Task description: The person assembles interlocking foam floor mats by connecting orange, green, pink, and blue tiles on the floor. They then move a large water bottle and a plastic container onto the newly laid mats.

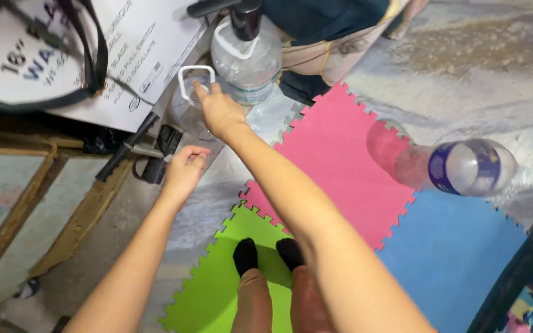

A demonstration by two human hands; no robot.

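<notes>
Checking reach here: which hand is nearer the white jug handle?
Right. The right hand touches the white handle; the left hand hangs below it, apart.

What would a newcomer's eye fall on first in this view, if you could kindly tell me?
Most striking are the bright foam floor mats: a pink mat in the middle, a green mat under the person's dark-socked feet and a blue mat to the right. Next, the right hand reaches up to the white handle of a clear water jug, beside a larger pump-topped bottle. Another big clear bottle lies on its side at the right.
</notes>
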